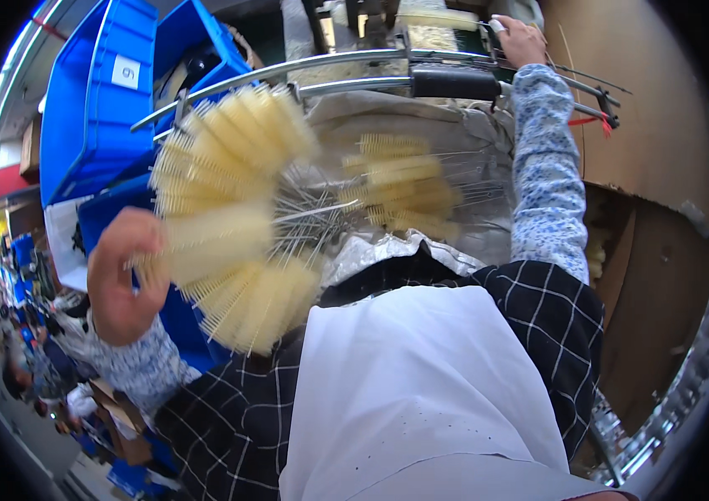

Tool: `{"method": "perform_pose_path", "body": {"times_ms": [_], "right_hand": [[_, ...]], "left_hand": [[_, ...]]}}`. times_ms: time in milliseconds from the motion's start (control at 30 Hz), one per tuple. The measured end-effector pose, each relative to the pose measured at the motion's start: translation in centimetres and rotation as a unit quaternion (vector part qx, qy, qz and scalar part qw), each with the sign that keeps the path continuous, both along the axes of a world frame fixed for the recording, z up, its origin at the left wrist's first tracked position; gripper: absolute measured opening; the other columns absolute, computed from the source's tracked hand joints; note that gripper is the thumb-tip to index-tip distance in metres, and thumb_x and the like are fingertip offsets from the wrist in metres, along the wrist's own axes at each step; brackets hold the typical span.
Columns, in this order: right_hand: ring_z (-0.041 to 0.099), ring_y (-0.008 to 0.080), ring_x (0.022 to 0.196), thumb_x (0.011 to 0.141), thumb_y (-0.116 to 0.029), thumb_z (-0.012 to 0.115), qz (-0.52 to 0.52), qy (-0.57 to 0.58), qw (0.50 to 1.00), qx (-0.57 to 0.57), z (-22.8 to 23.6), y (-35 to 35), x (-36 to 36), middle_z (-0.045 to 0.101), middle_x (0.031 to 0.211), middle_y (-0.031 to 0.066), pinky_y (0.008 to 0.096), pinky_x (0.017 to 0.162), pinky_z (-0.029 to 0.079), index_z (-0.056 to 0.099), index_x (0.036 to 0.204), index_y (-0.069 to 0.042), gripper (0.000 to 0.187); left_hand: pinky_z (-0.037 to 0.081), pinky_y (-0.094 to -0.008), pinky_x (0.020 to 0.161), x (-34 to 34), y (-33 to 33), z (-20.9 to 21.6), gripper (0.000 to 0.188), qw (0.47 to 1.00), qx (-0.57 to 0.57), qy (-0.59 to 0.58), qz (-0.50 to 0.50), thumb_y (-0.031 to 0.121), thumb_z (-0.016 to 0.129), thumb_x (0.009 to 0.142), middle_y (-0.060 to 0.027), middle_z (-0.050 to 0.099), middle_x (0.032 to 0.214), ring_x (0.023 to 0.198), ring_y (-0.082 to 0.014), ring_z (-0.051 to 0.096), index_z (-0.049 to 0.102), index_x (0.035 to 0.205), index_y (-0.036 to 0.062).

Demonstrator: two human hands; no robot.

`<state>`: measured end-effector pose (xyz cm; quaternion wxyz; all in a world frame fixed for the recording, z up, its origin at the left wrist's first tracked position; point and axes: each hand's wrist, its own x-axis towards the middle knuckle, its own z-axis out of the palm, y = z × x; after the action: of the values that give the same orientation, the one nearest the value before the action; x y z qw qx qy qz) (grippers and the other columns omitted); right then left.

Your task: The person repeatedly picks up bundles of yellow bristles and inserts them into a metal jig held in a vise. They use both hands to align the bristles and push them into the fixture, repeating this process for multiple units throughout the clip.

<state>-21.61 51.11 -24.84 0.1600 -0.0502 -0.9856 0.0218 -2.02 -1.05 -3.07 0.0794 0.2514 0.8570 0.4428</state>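
My left hand (127, 271) pinches the tip of a pale yellow bristle brush (219, 238), slightly blurred, its wire stem pointing toward the middle. Around it fans a thick bunch of like brushes (237, 142), their metal stems crossing at the centre. A smaller pile of brushes (400, 179) rests on grey cloth (329, 121). At the far side, my right hand (523, 42) has its fingers curled at the end of the machine (454, 57), with a white wrap on one finger. Close to those fingertips another brush (438, 18) lies across the machine. What the right fingers grip is hidden.
Metal rails (346, 60) with a black sleeve (454, 83) run across the far side. Blue bins (100, 100) stand at the left. A large cardboard sheet (646, 100) is at the right, with thin rods and a red tie (595, 123) near it. People work farther left.
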Motion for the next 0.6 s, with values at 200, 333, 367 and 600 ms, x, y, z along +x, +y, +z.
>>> {"method": "perform_pose_path", "body": {"times_ms": [200,333,367,600], "right_hand": [[0.059,0.0222,0.089,0.086,-0.017,0.049,0.122,-0.172,0.954,-0.214,5.7,4.5,4.2,0.064,0.092,0.0085,0.0308,0.080,0.045,0.057,0.111,-0.013,0.026],[0.050,0.0181,0.107,0.082,-0.024,0.059,0.202,-0.279,0.849,-0.402,11.2,-0.8,10.0,0.057,0.111,0.0055,0.0291,0.094,0.038,0.053,0.115,-0.007,0.038],[0.049,0.0182,0.109,0.082,-0.022,0.059,0.252,-0.282,0.853,-0.360,12.3,-3.7,11.2,0.055,0.113,0.0064,0.0296,0.095,0.037,0.052,0.116,-0.006,0.038],[0.050,0.0125,0.097,0.085,-0.015,0.056,0.333,-0.328,0.640,-0.610,10.9,-19.8,17.2,0.055,0.106,0.0062,0.0267,0.084,0.041,0.048,0.113,-0.002,0.032]], "left_hand": [[0.034,-0.0275,0.078,-2.4,1.4,-0.8,0.024,0.986,0.074,-0.148,-0.021,0.004,0.055,0.071,-0.0061,0.045,0.087,0.083,-0.0145,0.043,0.044,0.093,0.0030],[0.042,-0.0258,0.077,-3.9,4.6,-1.7,0.025,0.975,0.110,-0.194,-0.021,0.001,0.054,0.074,-0.0041,0.043,0.092,0.087,-0.0126,0.046,0.045,0.098,0.0032],[0.046,-0.0252,0.074,-4.3,5.9,-2.3,0.027,0.973,0.127,-0.189,-0.032,0.001,0.055,0.076,-0.0036,0.043,0.095,0.088,-0.0115,0.048,0.045,0.102,0.0038],[0.047,-0.0270,0.072,-5.5,10.0,-4.6,0.039,0.979,0.105,-0.170,-0.048,0.007,0.062,0.076,-0.0060,0.047,0.099,0.086,-0.0144,0.054,0.043,0.111,0.0067]]}}
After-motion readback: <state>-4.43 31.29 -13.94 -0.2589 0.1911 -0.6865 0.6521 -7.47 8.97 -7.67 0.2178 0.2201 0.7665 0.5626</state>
